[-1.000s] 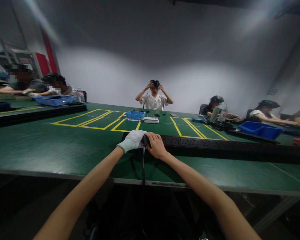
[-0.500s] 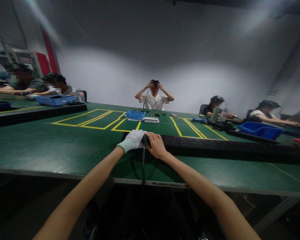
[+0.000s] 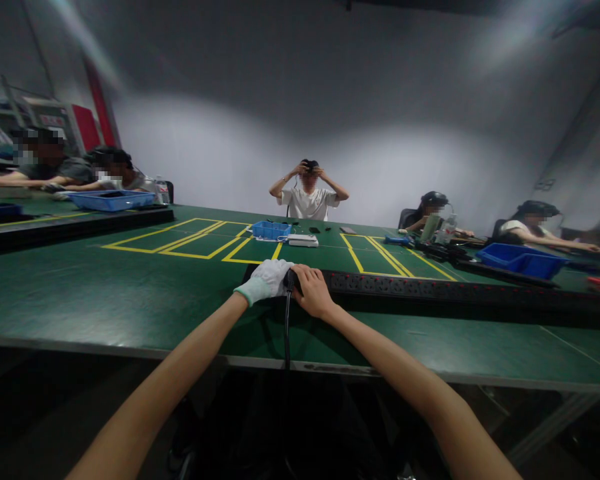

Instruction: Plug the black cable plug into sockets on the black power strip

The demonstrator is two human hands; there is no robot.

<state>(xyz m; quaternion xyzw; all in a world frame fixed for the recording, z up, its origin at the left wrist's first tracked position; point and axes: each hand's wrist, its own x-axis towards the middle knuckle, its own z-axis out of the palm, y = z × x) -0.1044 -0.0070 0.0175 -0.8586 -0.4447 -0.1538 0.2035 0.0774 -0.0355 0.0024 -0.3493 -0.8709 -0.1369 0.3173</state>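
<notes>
A long black power strip lies across the green table, with a row of sockets and small red marks along it. My left hand, in a white glove with a pale green cuff, is closed over the strip's left end. Bare, my right hand is wrapped over the strip just to the right, its fingers bent over the top. Between the two hands sits a black plug, partly covered by fingers. Its black cable runs down over the table's front edge. The left fingertips are hidden behind the strip.
Farther back are a small blue basket and a white box, near yellow tape outlines. Blue trays and dark tools lie right, another tray left. A person sits opposite; other people work at both sides.
My hands, the plug and the power strip have stayed in place. At the right, a co-worker has shifted slightly.
</notes>
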